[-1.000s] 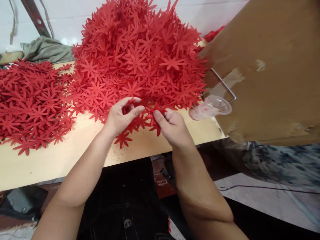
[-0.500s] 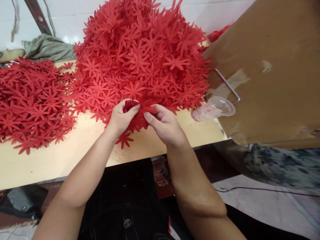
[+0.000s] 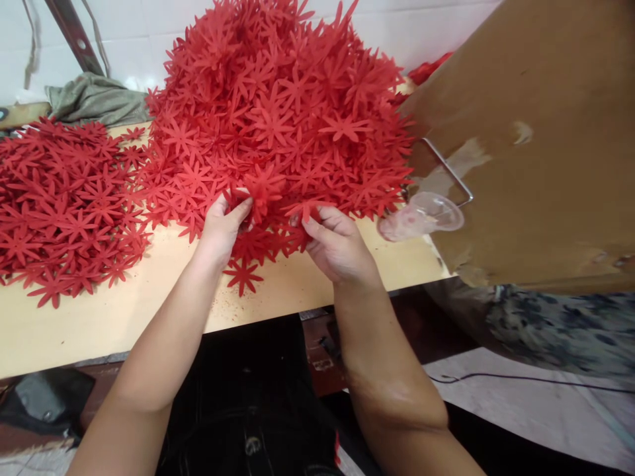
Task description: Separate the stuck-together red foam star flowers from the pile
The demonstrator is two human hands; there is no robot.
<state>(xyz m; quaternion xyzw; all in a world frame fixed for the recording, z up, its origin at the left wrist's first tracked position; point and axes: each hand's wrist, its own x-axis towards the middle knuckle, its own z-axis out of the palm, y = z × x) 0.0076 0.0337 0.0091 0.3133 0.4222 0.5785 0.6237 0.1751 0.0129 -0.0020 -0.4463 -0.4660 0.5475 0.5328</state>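
My left hand [image 3: 227,218] pinches a few stacked red flower cutouts [image 3: 264,188] between thumb and fingers at the front of a big heap [image 3: 278,112]. To its right, my right hand [image 3: 333,238] is closed on a single red flower cutout [image 3: 307,209], held by its petals. A gap lies between the two hands. Just below them, more cutouts rest on the table, one loose flower [image 3: 243,276] nearest me. How many pieces the left hand holds is hidden by the petals.
A smaller pile of red flowers [image 3: 69,211] spreads at the left of the pale table [image 3: 163,311]. At right, a clear plastic cup [image 3: 421,215] lies tipped by a large cardboard box [image 3: 536,165]. A grey-green cloth [image 3: 99,99] sits behind the left pile.
My hands were close together on the red flowers and have moved apart, the left going left, the right slightly right. A separate flower cutout now shows in my right hand.
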